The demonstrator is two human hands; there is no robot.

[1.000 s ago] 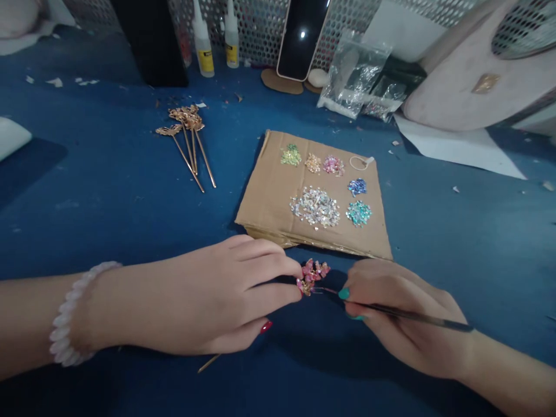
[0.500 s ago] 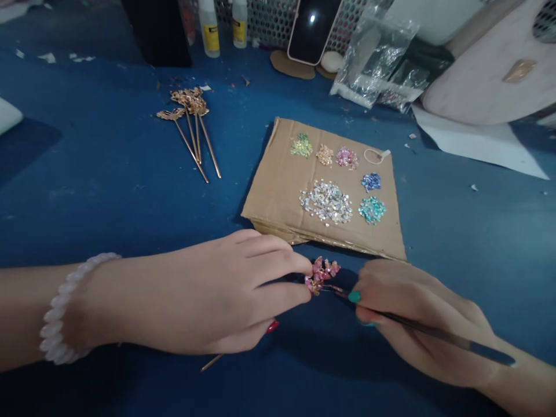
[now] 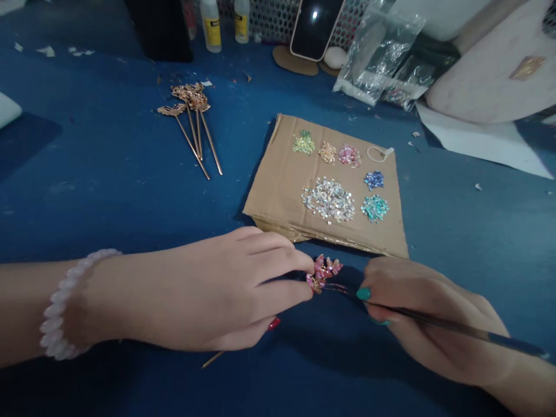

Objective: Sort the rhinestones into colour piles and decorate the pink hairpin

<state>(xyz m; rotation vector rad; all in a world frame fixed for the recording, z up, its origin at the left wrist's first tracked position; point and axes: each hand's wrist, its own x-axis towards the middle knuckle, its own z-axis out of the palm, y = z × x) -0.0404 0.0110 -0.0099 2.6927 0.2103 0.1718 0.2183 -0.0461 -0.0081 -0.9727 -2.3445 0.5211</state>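
Observation:
My left hand (image 3: 217,289), with a pale bead bracelet at the wrist, is closed on a gold hairpin. Pink stones cover the hairpin's head (image 3: 324,272), which sticks out past my fingertips. The tip of its gold stem (image 3: 212,359) shows below the hand; the rest of the stem is hidden. My right hand (image 3: 430,318) grips slim dark tweezers (image 3: 469,331) in a pinch. Their thin tips reach the lower right edge of the pink head. Whether a stone sits between the tips is too small to tell.
A cardboard piece (image 3: 278,185) just beyond my hands bears silver stones (image 3: 330,200) and smaller coloured piles. Several bare gold hairpins (image 3: 191,107) lie further left. At the back stand glue-like bottles (image 3: 211,29), a phone (image 3: 315,29) and plastic bags (image 3: 373,52).
My right hand and the tweezers have drawn slightly right, and the tweezers' rear end now extends further right. The left hand keeps its hold; the whole view has shifted slightly.

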